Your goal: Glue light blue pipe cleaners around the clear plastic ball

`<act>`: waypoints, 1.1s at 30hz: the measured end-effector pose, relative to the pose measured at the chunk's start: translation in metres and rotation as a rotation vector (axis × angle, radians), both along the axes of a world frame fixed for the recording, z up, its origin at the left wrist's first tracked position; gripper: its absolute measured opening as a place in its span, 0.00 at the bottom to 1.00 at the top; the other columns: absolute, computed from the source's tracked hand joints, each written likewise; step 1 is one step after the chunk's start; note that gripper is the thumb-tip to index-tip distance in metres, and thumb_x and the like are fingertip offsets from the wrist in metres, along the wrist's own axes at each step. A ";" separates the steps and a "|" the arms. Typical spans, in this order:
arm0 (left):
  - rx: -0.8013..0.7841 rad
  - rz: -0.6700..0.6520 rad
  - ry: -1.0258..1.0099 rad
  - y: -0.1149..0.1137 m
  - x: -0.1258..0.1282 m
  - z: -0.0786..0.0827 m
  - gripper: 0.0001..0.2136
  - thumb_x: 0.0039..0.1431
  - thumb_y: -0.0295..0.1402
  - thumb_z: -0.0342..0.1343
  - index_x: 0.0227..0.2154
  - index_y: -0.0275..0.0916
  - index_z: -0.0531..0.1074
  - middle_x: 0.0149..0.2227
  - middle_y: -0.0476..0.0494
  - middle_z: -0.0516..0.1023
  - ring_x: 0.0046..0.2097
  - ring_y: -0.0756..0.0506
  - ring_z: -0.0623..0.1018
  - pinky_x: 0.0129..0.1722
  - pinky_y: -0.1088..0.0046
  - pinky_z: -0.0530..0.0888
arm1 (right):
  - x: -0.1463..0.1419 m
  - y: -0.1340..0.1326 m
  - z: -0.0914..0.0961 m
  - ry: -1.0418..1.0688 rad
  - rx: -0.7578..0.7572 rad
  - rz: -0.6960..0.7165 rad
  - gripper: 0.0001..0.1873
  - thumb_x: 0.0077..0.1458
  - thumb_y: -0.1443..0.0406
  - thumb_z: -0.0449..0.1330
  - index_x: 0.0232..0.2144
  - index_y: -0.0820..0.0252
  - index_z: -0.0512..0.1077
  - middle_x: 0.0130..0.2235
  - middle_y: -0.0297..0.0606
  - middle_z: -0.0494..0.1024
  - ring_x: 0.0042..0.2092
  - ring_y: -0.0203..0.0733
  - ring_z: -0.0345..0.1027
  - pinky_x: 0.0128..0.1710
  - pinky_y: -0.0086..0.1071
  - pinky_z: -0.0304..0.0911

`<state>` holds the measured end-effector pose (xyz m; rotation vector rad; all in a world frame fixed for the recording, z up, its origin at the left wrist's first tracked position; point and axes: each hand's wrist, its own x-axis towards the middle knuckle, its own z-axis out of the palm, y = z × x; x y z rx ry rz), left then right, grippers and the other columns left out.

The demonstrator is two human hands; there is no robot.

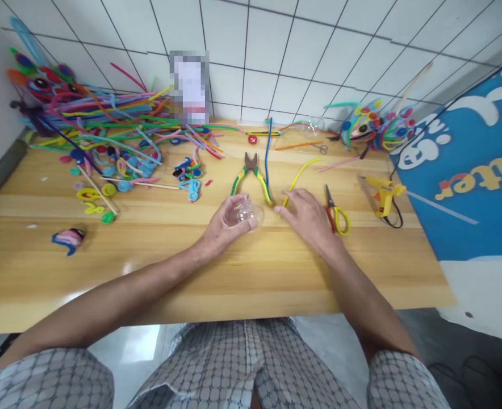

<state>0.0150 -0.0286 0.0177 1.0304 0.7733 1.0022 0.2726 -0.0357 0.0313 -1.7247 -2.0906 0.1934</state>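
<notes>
We are gripping a clear round plastic ball (248, 211) in our left hand (222, 224); right of it, our right hand (308, 215), grip unclear, is adjoining a yellow fuzzy stem (301, 172) slanting away.

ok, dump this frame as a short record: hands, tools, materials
left hand: holding clear ball
right hand: at yellow pipe cleaner; grip unclear
pliers: beyond ball, handles spread
scissors: beside right hand
glue gun: near table's right edge
pipe cleaner pile: far left
</notes>
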 end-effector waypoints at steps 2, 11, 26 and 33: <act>-0.026 -0.018 0.010 0.000 0.002 0.000 0.33 0.51 0.43 0.81 0.56 0.43 0.74 0.53 0.44 0.81 0.53 0.43 0.81 0.57 0.65 0.77 | 0.007 0.013 -0.001 -0.077 -0.057 -0.149 0.21 0.69 0.56 0.64 0.56 0.61 0.82 0.54 0.55 0.84 0.58 0.62 0.78 0.61 0.55 0.74; 0.063 -0.147 0.124 0.011 0.012 0.001 0.34 0.51 0.41 0.80 0.59 0.42 0.74 0.55 0.39 0.80 0.58 0.38 0.80 0.63 0.57 0.76 | 0.037 0.069 0.002 -0.153 -0.111 -0.411 0.19 0.65 0.72 0.54 0.49 0.64 0.83 0.53 0.57 0.84 0.55 0.58 0.78 0.59 0.49 0.71; 0.504 -0.025 0.195 0.015 0.010 -0.006 0.44 0.53 0.47 0.80 0.69 0.43 0.67 0.71 0.29 0.70 0.72 0.28 0.72 0.74 0.44 0.69 | -0.036 -0.008 0.001 1.017 -0.332 0.064 0.43 0.54 0.40 0.75 0.64 0.50 0.71 0.63 0.47 0.83 0.62 0.56 0.80 0.65 0.53 0.75; 0.414 -0.055 0.249 0.021 0.011 -0.020 0.39 0.59 0.51 0.76 0.67 0.44 0.66 0.64 0.33 0.78 0.62 0.34 0.82 0.64 0.49 0.80 | -0.026 -0.002 0.001 1.211 -0.446 0.072 0.36 0.57 0.45 0.75 0.64 0.45 0.76 0.67 0.40 0.81 0.70 0.58 0.74 0.73 0.54 0.66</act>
